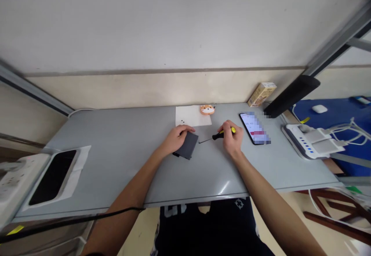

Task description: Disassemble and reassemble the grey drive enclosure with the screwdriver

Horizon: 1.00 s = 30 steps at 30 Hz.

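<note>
View: head, only one.
Left hand point(175, 138): centre of frame, grip clamped on upper-left side of dark flat box point(189, 147), fingers at its far edge.
Right hand point(232, 137): right of centre, grip clamped round handle of screwdriver point(218, 135).
Box location: mid-frame on counter point(121, 140); long axis slants lower left to upper right.
Key relation: box lies left of right grip; screwdriver shaft points left at it, tip just beside box's right edge, looks apart. Left hand nearer, touching.
Paper point(189, 113): above box, small dark bits point(182, 121) on it.
Phone point(253, 127): right of right hand.
</note>
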Available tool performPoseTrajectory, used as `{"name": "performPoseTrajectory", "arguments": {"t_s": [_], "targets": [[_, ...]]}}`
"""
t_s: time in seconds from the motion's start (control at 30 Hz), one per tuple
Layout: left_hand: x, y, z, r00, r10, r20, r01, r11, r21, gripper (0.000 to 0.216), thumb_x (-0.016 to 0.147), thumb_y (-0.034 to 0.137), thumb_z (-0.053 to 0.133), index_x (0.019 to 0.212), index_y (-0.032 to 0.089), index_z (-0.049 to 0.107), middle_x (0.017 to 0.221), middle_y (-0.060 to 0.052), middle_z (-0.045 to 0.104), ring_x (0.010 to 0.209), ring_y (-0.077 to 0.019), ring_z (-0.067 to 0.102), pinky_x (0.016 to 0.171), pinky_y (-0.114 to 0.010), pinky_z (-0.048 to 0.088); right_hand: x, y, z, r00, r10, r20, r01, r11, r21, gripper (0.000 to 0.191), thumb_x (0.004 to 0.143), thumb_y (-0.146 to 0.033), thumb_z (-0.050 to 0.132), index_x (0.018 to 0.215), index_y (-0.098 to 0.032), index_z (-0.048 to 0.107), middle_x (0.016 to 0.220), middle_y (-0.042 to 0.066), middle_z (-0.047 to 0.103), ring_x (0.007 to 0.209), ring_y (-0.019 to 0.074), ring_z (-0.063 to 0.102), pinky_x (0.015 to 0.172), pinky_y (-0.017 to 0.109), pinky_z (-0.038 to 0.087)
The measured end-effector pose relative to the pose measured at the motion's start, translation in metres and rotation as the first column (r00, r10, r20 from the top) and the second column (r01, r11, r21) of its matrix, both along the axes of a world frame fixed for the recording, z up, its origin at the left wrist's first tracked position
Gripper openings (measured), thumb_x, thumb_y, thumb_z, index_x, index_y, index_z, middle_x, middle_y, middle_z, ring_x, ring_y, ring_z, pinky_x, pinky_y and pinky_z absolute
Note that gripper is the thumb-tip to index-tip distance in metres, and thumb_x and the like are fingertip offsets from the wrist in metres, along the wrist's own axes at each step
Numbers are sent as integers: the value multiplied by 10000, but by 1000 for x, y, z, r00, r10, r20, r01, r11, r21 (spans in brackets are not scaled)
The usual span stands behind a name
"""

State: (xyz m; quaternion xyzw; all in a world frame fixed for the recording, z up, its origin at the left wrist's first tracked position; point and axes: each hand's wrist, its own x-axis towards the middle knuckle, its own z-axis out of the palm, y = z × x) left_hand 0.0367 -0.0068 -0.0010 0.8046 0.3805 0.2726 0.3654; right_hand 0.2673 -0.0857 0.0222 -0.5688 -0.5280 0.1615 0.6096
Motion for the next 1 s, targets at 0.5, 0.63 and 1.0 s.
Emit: {"name": "performPoseTrajectory", "arguments": {"t_s": [0.5,0.63,1.0], "targets": [[5,-12,19,997,-67,-47,80,917,392,268,974,124,461,984,204,716,1004,-46,710,1014,-193,625,1001,-403,488,-18,-10,3,968,247,-51,-249,967,-49,433,957,-325,499,565,-197,628,566,-1,602,548,124,530,575,274,397],[8,-27,35,976,-176,-131,214,896,388,158,967,245,580,1052,211,708,1033,-59,705,997,-208,633,962,-404,503,-7,-2,3,978,83,-194,-88,996,-20,419,932,-328,483,549,-200,596,572,0,564,561,129,505,559,271,392],[16,-24,18,962,-176,-209,246,888,389,207,1024,323,548,973,216,718,974,-48,678,947,-194,617,909,-376,507,3,15,2,876,-168,-452,110,982,-153,422,888,-478,505,593,-190,599,578,-22,501,518,108,435,480,251,356]]}}
